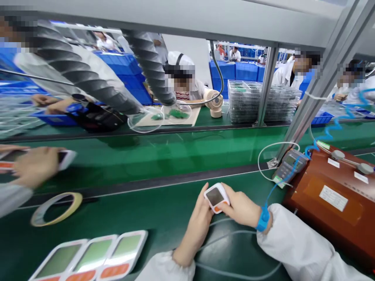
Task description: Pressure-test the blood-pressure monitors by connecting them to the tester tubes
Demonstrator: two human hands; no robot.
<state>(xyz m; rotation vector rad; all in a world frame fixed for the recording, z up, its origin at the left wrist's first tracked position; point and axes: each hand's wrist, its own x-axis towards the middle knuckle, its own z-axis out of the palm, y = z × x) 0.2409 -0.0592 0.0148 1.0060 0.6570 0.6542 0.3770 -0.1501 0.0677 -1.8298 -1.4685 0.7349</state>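
Note:
Both my hands hold one small white device (216,196) with a grey screen and an orange strip, raised just above the green bench (164,210). My left hand (197,224) grips its left side with the fingers curled round it. My right hand (240,207) pinches its right edge and wears a blue wrist strap (263,221) with a coiled blue cord. Three similar white devices (96,255) lie side by side, screens up, at the lower left.
A tape roll (55,208) lies at the left. Another person's hand (35,166) holds a device at the far left. A brown box (336,199) and a grey meter (288,166) stand at the right. Beyond the green belt (175,152), co-workers sit by stacked trays (249,101).

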